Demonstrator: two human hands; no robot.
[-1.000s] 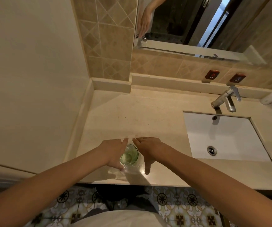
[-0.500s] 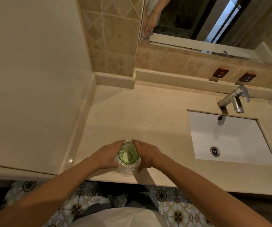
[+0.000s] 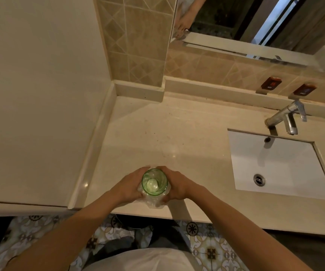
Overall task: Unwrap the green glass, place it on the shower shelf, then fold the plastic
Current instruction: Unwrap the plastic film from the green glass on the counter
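The green glass [image 3: 154, 181] stands upright near the front edge of the beige counter [image 3: 177, 137], its open rim toward me. Clear plastic wrap [image 3: 153, 202] is bunched around its lower part and spills toward the counter's edge. My left hand [image 3: 130, 185] cups the glass and plastic from the left. From the right, my right hand [image 3: 177, 185] presses against the same wrap. Both sets of fingers curl around the plastic-covered sides; the base of the glass is hidden.
A white rectangular sink [image 3: 275, 165] with a chrome tap [image 3: 285, 118] lies to the right. A mirror with a ledge [image 3: 236, 45] hangs above the tiled backsplash. A plain wall [image 3: 40, 94] bounds the counter on the left. Patterned floor tiles [image 3: 206, 241] show below.
My hands have dropped from the top of the plastic to the sides of the glass, pushing the wrap downward so the green rim stands exposed. The view has shifted slightly left.
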